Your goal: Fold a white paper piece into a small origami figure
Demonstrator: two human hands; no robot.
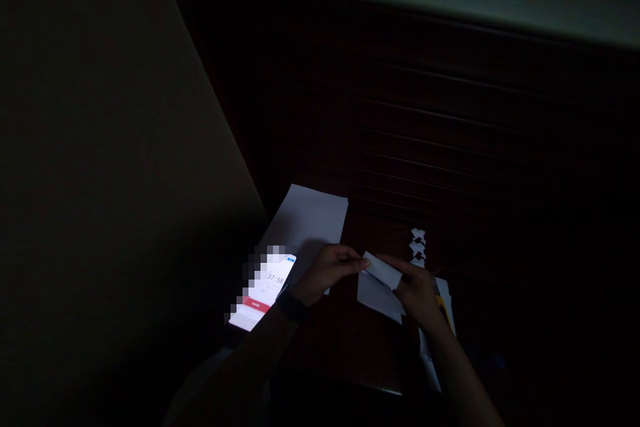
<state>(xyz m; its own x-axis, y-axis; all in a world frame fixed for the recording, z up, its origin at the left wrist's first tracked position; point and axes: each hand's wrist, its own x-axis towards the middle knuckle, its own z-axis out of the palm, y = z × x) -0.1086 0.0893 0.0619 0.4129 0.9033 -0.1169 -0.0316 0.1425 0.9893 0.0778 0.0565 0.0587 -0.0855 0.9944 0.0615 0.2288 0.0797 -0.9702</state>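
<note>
The scene is very dark. My left hand (327, 271) and my right hand (416, 290) both pinch a small folded white paper strip (383, 269), one at each end, just above a dark wooden table (345, 340). A black band sits on my left wrist. Under the strip lies another white paper piece (376, 297). A few small folded white paper shapes (417, 247) lie in a row just beyond my right hand.
A lit phone (263, 293) with a timer screen lies left of my left hand. A white sheet (307, 220) lies behind it. More paper and something yellow (445, 310) sit under my right forearm. A dark slatted wall rises behind; a pale wall stands left.
</note>
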